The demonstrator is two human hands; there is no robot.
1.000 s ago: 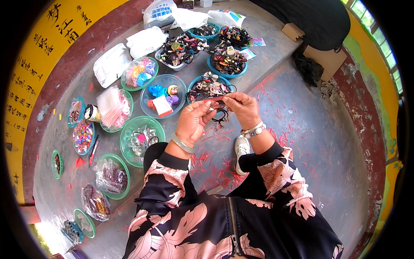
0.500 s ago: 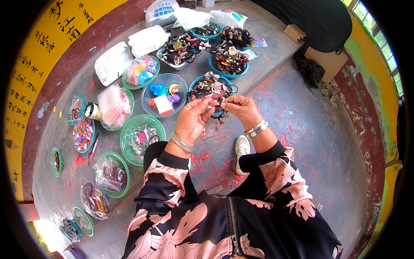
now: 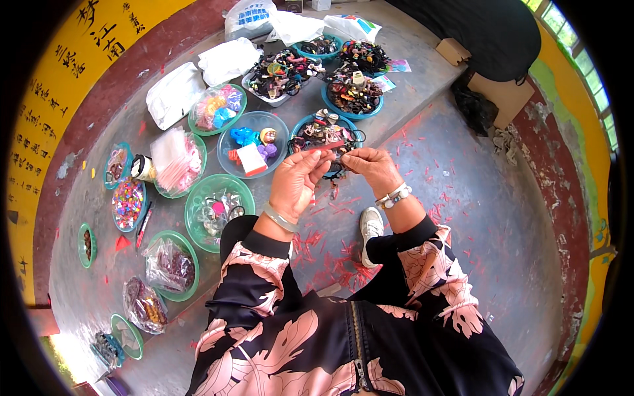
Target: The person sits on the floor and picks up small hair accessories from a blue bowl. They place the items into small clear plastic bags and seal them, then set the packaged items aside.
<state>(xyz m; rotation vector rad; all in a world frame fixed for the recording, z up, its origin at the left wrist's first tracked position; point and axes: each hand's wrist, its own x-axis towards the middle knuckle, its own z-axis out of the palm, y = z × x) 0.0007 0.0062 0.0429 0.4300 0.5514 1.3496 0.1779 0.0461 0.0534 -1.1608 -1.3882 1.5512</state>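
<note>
My left hand [image 3: 297, 181] is closed in a pinch, with a thin red strip [image 3: 329, 146] sticking out between its fingertips. Close beside it, my right hand [image 3: 375, 171] has thumb and forefinger pressed together on something small; the thing itself is too small to make out. Both hands are raised in front of a blue basin [image 3: 357, 127] heaped with dark hair ties [image 3: 321, 131]. A few dark loops hang just below the fingertips, and I cannot tell whether they are held or lie in the basin.
More basins of hair ties [image 3: 354, 91] stand beyond. To the left are a green bowl [image 3: 189, 221] with scissors, a clear bowl [image 3: 231, 168] of colourful pieces, a stack of clear bags [image 3: 177, 158] and a bowl of bright beads [image 3: 127, 203]. Red scraps [image 3: 323, 254] litter the floor around my shoe [image 3: 371, 228].
My fingertips have shifted slightly, with a little more space between the two hands. The red strip is still in my left hand; the view has moved very slightly.
</note>
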